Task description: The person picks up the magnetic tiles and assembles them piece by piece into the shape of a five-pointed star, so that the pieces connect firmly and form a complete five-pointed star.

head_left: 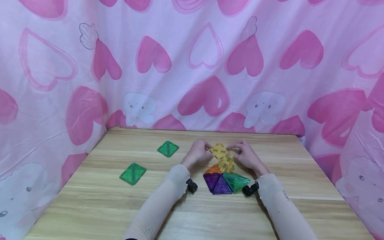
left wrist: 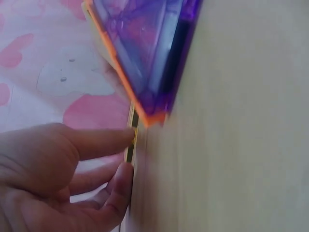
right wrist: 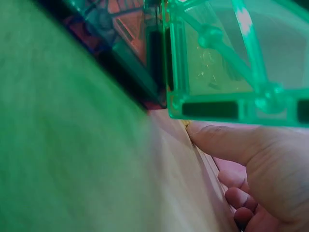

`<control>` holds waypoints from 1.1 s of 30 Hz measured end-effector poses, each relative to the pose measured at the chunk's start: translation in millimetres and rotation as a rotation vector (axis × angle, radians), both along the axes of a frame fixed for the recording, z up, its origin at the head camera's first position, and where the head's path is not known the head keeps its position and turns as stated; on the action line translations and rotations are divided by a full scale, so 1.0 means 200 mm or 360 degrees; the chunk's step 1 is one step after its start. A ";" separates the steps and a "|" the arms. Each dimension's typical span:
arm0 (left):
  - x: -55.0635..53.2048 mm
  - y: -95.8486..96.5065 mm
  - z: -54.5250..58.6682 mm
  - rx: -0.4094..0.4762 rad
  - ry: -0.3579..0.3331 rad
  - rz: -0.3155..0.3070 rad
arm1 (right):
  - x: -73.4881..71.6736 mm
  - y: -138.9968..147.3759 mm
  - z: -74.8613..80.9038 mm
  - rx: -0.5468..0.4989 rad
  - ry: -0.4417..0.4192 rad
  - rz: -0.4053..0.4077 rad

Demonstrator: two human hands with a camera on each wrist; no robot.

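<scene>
Yellow magnetic tiles (head_left: 220, 151) lie at the far side of a cluster of see-through tiles, between the two hands. My left hand (head_left: 198, 154) pinches the left edge of the yellow tiles; in the left wrist view its thumb and fingertips meet a thin yellow edge (left wrist: 134, 135). My right hand (head_left: 246, 156) holds their right side, its thumb (right wrist: 222, 140) touching a yellow edge in the right wrist view, where the fingertips are partly hidden. Nearer the person, the cluster has an orange tile (head_left: 212, 169), purple tiles (head_left: 218, 184) and a raised green tile (head_left: 237, 181).
Two flat green diamond shapes (head_left: 168, 149), (head_left: 133, 173) made of tiles lie to the left on the wooden table (head_left: 210, 216). A pink heart-patterned curtain (head_left: 192, 66) encloses the table's back and sides. Each wrist wears a small black camera.
</scene>
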State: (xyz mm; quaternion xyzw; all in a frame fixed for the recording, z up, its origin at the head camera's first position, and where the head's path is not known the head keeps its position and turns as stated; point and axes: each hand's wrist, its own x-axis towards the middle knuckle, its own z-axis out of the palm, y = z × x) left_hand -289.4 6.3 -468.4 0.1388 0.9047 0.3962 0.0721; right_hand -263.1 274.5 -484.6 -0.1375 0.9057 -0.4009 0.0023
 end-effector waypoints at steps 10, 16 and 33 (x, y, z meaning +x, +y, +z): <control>-0.05 0.03 -0.05 0.0014 0.0017 0.0067 | 0.00 -0.03 0.00 -0.0230 -0.0051 0.0029; 0.03 0.03 0.00 0.0159 -0.0017 0.0106 | -0.01 -0.03 0.00 -0.0296 -0.0025 0.0047; 0.09 0.01 0.08 0.0573 -0.0033 0.0239 | 0.00 -0.02 -0.01 -0.0333 -0.0107 0.0064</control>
